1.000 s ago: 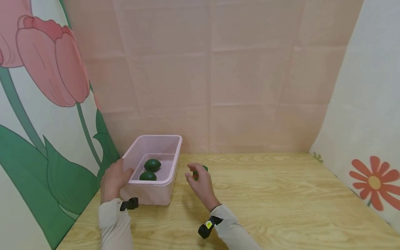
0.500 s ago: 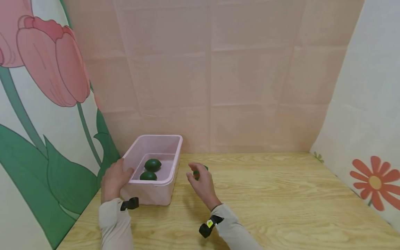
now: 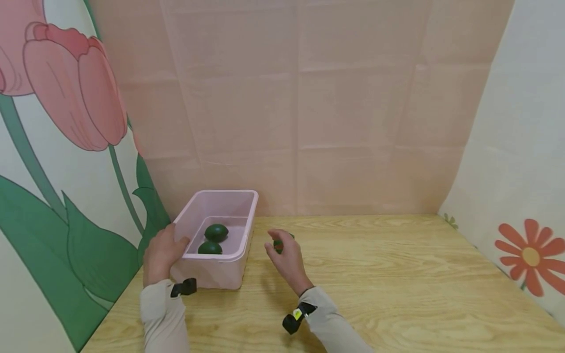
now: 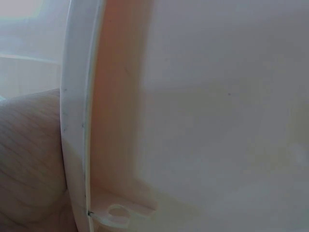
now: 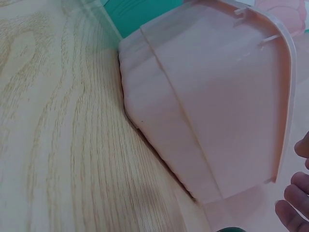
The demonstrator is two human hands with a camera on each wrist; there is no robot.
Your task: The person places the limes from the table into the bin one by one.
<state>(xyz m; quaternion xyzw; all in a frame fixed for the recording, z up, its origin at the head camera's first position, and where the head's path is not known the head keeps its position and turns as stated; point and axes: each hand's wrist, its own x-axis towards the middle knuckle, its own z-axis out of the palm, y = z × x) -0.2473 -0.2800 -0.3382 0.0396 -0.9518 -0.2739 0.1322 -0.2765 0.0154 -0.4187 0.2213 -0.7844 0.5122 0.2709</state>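
Observation:
On the left of the table stands a pale pink plastic bin (image 3: 212, 273). At its near left corner my left hand (image 3: 161, 252) grips the rim, the thumb lying over the edge; the left wrist view shows the bin wall (image 4: 217, 121) up close with part of that hand behind the rim. Inside lie two dark green, lime-like fruits (image 3: 216, 233). To the right of the bin, my right hand (image 3: 289, 262) hovers with loosely bent fingers and a gap at the thumb. Another green thing (image 3: 277, 246) shows through that gap, mostly hidden; the right wrist view has it apart from the fingertips.
The wood-patterned table (image 3: 388, 284) extends to the right. A pinkish backdrop (image 3: 344, 113) rises at its far edge. Printed panels stand at the sides, with a tulip (image 3: 79, 93) at left and a red flower (image 3: 529, 257) at right.
Almost nothing differs. Everything sits a few pixels further right in the head view, while both hands, the bin and the green fruits keep their places.

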